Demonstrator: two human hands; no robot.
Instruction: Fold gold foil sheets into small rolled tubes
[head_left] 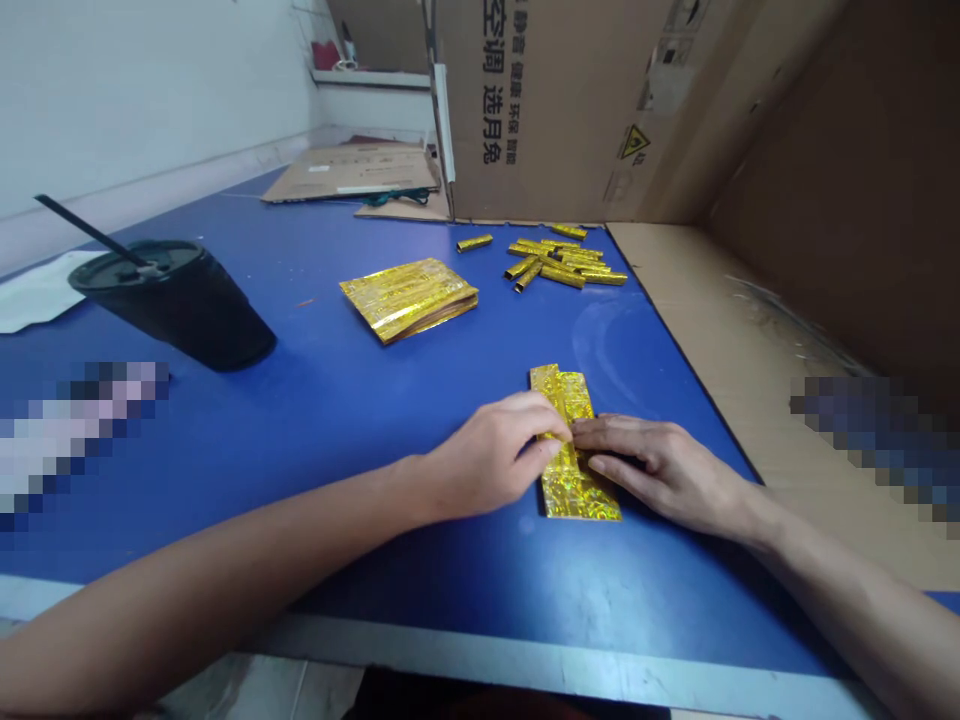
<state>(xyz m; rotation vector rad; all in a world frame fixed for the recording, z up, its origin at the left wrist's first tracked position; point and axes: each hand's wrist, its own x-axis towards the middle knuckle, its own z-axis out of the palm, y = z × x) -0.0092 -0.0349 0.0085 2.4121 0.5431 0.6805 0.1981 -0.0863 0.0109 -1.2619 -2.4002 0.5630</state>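
Observation:
A shiny gold foil paper sheet (pixel 581 497) lies on the blue table in front of me, its left side folded over in a lengthwise strip. My left hand (pixel 499 450) pinches the folded edge, thumb and fingers closed on it. From the other side, my right hand (pixel 656 460) rests its outstretched fingers flat on the sheet's right part, by the fold. Farther off is a stack of flat gold foil sheets (pixel 409 295). Several small rolled gold paper tubes (pixel 562 262) lie in a loose pile behind.
A black tumbler with a straw (pixel 195 305) stands at the left on the blue table (pixel 315 420). Cardboard walls (pixel 555 110) rise at the back and right. Flat cardboard (pixel 352 172) lies at the far left. Blurred patches hide things at both sides.

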